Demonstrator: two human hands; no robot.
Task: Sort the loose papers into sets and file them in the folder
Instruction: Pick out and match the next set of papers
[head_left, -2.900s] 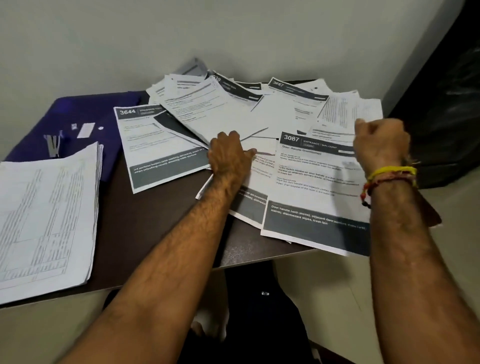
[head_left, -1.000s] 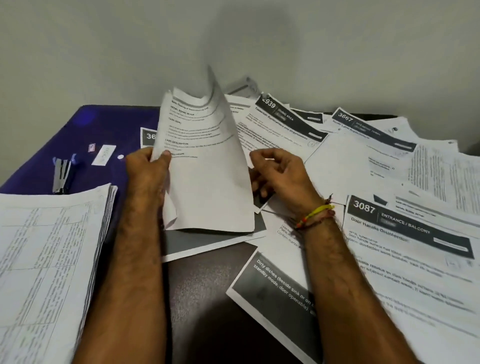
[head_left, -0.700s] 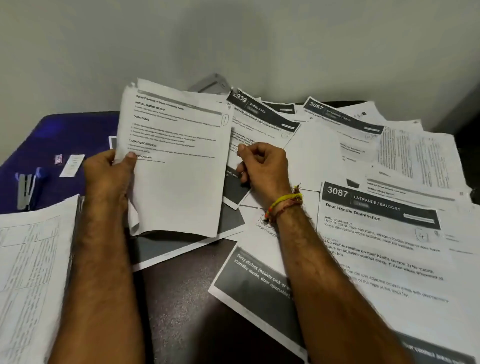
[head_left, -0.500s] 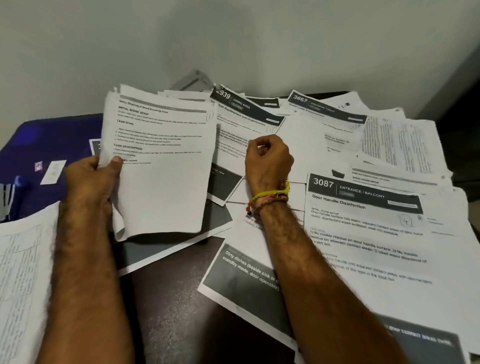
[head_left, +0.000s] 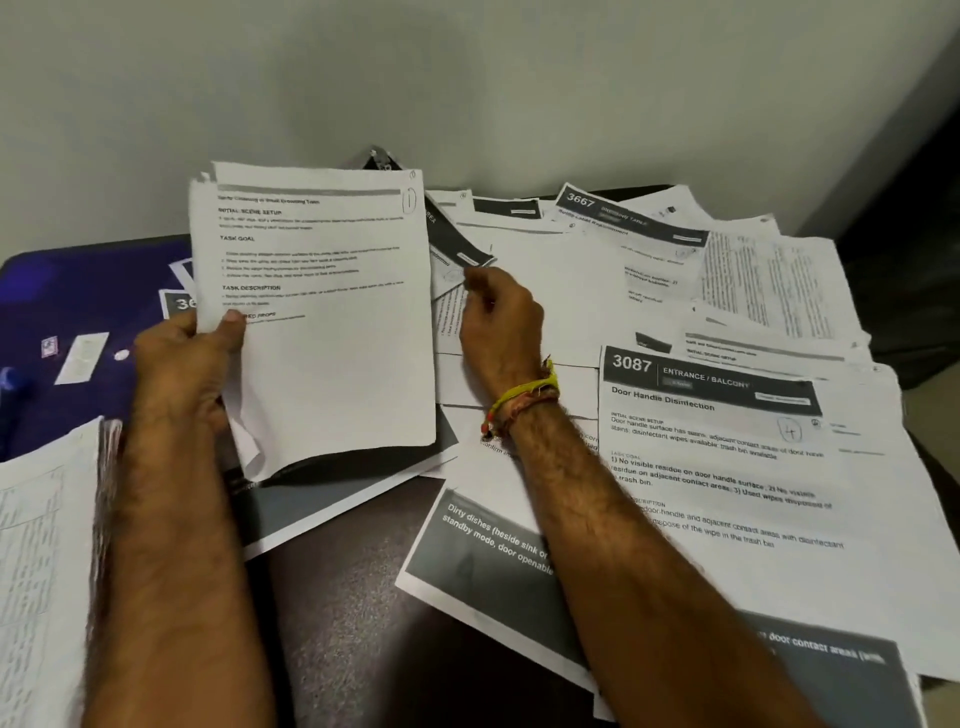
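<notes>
Head view. I see two hands. The left hand (head_left: 179, 364) grips a small set of sheets (head_left: 317, 312) at its left edge, thumb on top, raised and tilted over the table (head_left: 337, 597); I count at least two sheets in it by the offset edges. The right hand (head_left: 498, 322) has its fingers curled, pinching the corner of one dark-headed sheet (head_left: 457, 244) in the loose papers (head_left: 571, 291). I read two numbered headers in full: 3087 (head_left: 706, 384) and 3667 (head_left: 628, 218). One sorted stack (head_left: 41, 545) lies at the left. The purple folder (head_left: 93, 280) lies flat at the rear left, partly under papers.
</notes>
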